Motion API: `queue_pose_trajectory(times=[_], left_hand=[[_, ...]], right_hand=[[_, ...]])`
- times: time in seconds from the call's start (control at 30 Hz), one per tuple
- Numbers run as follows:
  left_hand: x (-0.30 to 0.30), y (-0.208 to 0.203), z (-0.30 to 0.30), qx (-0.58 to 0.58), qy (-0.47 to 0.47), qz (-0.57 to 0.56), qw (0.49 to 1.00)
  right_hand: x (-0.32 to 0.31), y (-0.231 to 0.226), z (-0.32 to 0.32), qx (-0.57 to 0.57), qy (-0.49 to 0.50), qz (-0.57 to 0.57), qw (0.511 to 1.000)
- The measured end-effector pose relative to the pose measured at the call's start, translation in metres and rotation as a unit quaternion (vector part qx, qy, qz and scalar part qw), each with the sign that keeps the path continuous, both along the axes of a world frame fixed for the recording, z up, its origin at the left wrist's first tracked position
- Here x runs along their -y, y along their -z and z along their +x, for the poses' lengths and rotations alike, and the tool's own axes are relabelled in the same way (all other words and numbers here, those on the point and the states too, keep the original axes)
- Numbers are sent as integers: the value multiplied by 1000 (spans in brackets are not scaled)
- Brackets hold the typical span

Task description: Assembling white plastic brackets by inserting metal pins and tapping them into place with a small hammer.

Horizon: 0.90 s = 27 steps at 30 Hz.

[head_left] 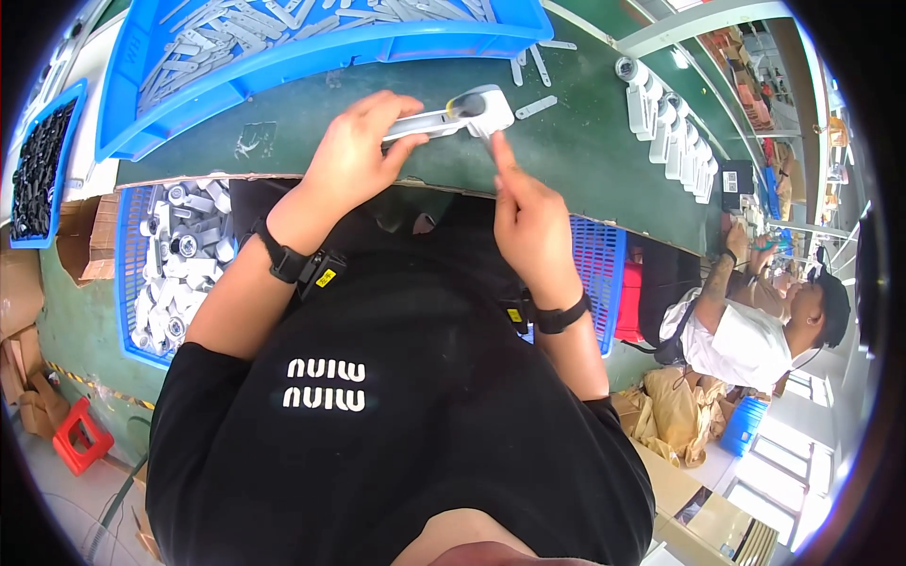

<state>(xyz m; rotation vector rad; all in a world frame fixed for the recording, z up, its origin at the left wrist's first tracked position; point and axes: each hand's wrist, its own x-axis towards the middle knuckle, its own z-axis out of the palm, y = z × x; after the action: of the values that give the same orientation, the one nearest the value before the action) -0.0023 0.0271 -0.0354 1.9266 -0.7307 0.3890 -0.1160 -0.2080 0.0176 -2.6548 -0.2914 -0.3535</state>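
My left hand [357, 149] is closed around the grey-white handle of a plastic housing [491, 109], thumb on the near side and fingers on the far side. The housing has a rounded head with a dark, slightly blurred round part on it. My right hand [530, 209] touches the near edge of that head with its stretched index finger, while its other fingers are curled and nothing shows in them. Just beyond the housing lies a flat grey strip [537, 107]. The green table [576, 141] is under both hands.
A blue tray [330, 49] of grey strips stands at the back. White housings [665, 127] line the table's right side. On the left are a blue basket [121, 274] of white housings and a blue tray [45, 243] of black parts. A co-worker [746, 330] is at the right.
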Motion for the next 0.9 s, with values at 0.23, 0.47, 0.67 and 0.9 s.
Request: queue_pose_trajectory(times=[0.23,0.47,0.67,0.9], left_hand=[[0,3,2,55,15,17,998],[-8,-8,-1,16,8,55,998],[-19,-32,-4,-48,25,17,998],[5,-76,-6,96,28,18,995]], right_hand=[[1,8,-11,111,92,331,933],[0,3,-10,11,44,339,940],[19,17,-6,14,63,448,892],[34,32,10,-8,77,482,873]])
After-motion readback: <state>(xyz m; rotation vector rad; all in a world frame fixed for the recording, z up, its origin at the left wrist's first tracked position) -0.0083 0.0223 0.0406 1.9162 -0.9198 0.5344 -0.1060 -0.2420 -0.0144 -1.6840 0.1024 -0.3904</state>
